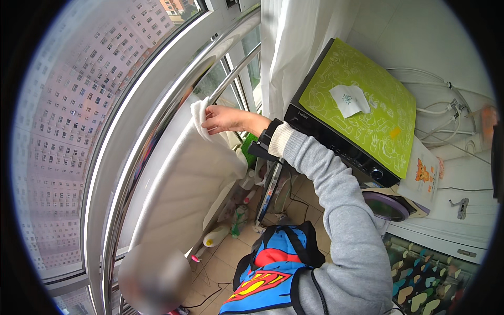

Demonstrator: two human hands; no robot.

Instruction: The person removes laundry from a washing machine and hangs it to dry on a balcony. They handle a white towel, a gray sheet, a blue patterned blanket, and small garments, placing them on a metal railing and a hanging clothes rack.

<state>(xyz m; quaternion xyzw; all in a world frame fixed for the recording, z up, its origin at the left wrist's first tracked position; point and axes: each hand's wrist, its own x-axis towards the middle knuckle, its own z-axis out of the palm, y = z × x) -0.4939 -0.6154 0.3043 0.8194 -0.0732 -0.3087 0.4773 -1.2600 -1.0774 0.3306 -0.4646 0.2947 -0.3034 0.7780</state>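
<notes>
A large white cloth (177,185), thick and soft-looking, hangs along the curved metal railing (128,173) at the window. My right hand (225,119) reaches across from the right and pinches the cloth's upper corner, where it is folded over the lower metal rail (236,73). A grey sleeve and a dark wristband cover that arm. My left hand is not in view. At the lower left a blurred patch hides what lies by the bottom end of the cloth. I wear a blue and red apron (271,271).
To the right stands a black Haier washing machine (342,145) with a green cover (366,75) and a white tissue (348,101) on top. Bottles (216,235), a cable and a metal-framed stand (269,193) are on the tiled floor. A white curtain (287,43) hangs beyond my hand.
</notes>
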